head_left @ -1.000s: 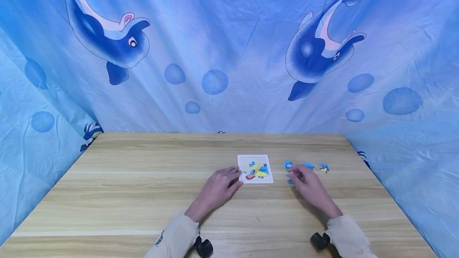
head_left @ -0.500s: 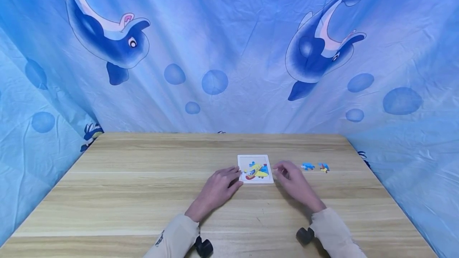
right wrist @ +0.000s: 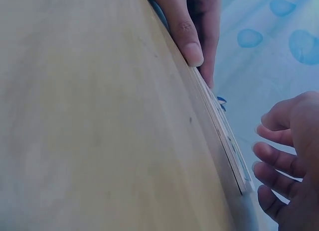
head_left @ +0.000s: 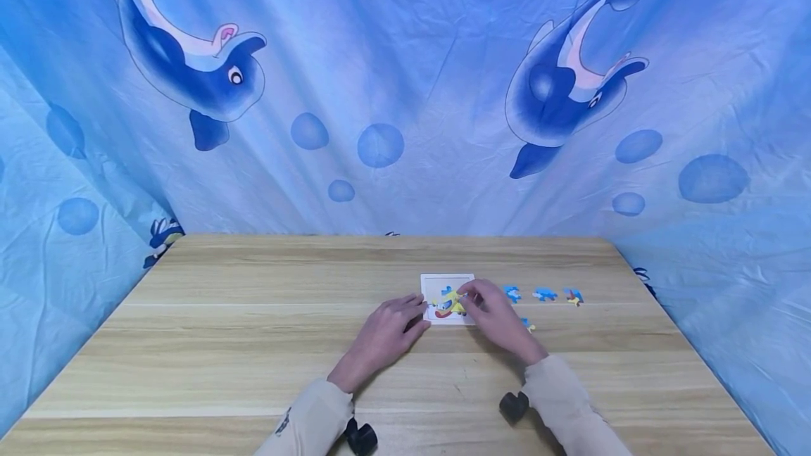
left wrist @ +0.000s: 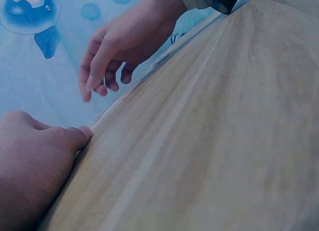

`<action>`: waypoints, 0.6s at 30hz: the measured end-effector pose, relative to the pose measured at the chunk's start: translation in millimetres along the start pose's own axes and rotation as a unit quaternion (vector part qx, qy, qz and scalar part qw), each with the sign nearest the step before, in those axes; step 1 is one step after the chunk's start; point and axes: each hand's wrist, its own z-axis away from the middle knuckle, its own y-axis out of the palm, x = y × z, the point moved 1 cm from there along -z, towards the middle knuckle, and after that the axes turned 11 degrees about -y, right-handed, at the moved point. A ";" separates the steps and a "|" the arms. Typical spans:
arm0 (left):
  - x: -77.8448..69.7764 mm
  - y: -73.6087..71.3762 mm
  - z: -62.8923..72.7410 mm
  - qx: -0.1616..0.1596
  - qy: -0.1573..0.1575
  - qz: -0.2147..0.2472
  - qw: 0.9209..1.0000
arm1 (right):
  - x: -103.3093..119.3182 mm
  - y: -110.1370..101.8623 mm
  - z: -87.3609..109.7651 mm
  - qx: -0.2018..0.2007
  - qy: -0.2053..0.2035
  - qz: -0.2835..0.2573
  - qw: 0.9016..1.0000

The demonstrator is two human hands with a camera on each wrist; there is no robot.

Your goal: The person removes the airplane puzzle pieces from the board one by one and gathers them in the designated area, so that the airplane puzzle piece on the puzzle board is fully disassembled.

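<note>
A white-framed jigsaw puzzle (head_left: 437, 279) with a yellow airplane picture lies flat on the table in the head view. My left hand (head_left: 391, 322) holds its left side, thumb by the near corner and fingers at the left edge. The left thumb (right wrist: 193, 53) sits against the frame's edge in the right wrist view. Over the puzzle's right part hovers my right hand (head_left: 497, 312), fingers loosely bent downward, covering some of the picture. In the left wrist view the right hand (left wrist: 124, 42) hangs above the surface, with no piece visible at its fingertips.
Several loose puzzle pieces lie to the right: a blue piece (head_left: 512, 293), another blue one (head_left: 545, 294), a blue, red and yellow one (head_left: 574, 296), and a piece (head_left: 527, 324) nearer the front. The wooden table (head_left: 253, 343) meets a blue dolphin-print curtain (head_left: 412, 90) behind.
My right hand has moved left from the loose pieces to above the puzzle, uncovering pieces it had hidden. The left hand has stayed in place.
</note>
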 end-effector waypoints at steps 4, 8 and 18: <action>-0.8 -0.2 0.4 0.001 0.000 -0.002 1.000 | -0.8 5.7 -5.8 -0.005 -0.002 0.002 1.000; -1.1 0.4 0.4 0.000 0.002 0.000 1.000 | -1.4 10.1 -10.6 -0.006 -0.004 0.012 1.000; -0.6 -0.1 -0.6 0.001 0.002 0.003 1.000 | -3.0 17.1 -20.1 0.007 0.008 0.057 0.998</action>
